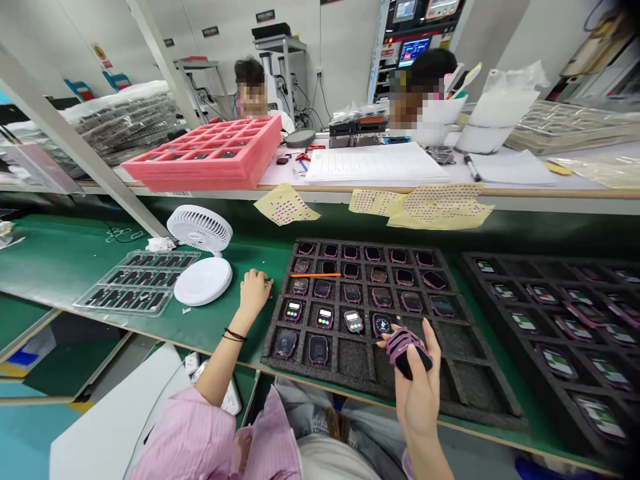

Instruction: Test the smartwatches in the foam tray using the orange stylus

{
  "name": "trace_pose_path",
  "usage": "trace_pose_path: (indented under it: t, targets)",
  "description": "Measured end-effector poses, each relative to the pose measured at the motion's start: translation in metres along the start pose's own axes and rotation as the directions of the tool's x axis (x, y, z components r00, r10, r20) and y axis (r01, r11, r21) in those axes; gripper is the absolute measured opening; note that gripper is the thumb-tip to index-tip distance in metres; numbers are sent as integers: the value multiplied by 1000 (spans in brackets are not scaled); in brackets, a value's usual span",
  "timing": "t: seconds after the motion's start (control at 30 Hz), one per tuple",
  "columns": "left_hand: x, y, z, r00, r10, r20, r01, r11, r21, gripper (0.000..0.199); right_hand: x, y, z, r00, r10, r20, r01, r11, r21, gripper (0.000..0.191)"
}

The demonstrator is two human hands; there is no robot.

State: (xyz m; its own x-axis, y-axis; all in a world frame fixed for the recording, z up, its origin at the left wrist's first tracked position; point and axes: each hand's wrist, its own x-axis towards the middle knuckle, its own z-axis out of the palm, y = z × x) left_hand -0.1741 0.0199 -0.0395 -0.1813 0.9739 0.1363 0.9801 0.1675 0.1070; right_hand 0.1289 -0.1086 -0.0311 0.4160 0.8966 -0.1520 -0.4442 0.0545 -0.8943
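Observation:
My right hand [414,380] is raised above the lower right of a black foam tray [353,360] and grips a pink-and-black smartwatch [407,353]. My left hand [255,293] rests with curled fingers on the green bench mat [95,267], next to the tray's left edge, and shows nothing in it. Pink-framed smartwatches [353,293] sit in rows of compartments, and several lit screens [325,317] show in the row nearest my hands. An orange strip [315,275] lies across the tray. The tray's lower right compartments show bare foam.
A second black tray [500,287] of watches lies to the right. On the left are a white fan [200,230] and a clear blister tray [137,283] of dark parts. Yellow sticker sheets [285,205] lie beyond. Two people sit [249,70] across the far bench, behind a pink foam tray [203,153].

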Motion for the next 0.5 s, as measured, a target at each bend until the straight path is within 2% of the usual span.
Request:
trace_pose_path:
  t: [0.13,0.27,0.4,0.5]
  targets:
    - [11,-5,12,999,15,51,-14,1000,-21,18,14,-10,-1,997,-28,-67,31,999,36,60]
    - [16,-9,12,998,34,60,-31,998,-49,13,23,-16,-4,994,-38,-106,43,998,47,57]
    - [13,-6,0,997,58,41,-55,995,-78,8,24,-11,-9,995,-39,-97,43,998,35,55]
    - [5,12,-16,995,101,15,-99,989,-113,14,23,-6,-12,996,-19,-91,23,999,38,55]
